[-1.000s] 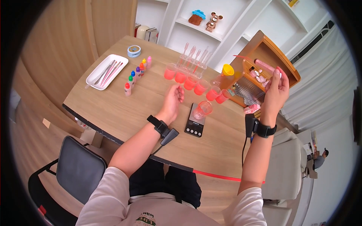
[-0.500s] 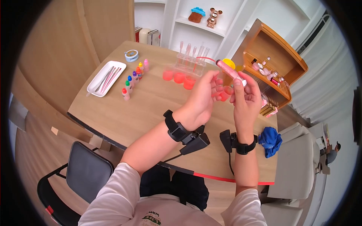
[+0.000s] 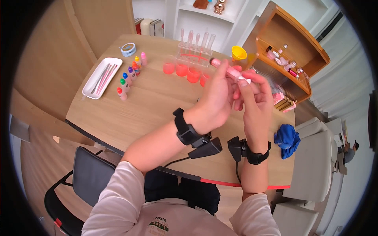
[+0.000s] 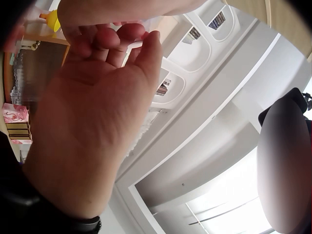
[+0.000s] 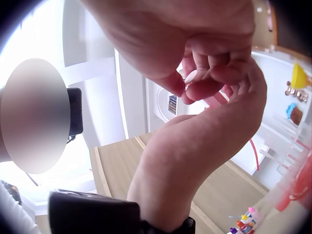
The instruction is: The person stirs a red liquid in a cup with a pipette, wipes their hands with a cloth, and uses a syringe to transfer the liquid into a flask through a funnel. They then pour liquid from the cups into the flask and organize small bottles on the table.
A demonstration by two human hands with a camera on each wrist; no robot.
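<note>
the left hand [image 3: 215, 98] has joined the right hand [image 3: 252, 103], both now clamped on the slim pink tube [image 3: 227, 70] with its white cap, likely about to uncap it.

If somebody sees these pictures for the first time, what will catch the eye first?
First, the two hands raised together above the table: the left hand and the right hand both grip a slim pink tube with a white cap. Behind them a row of red-filled cups stands on the wooden table, with small colourful dropper bottles to the left. A blue cloth lies at the right edge.
</note>
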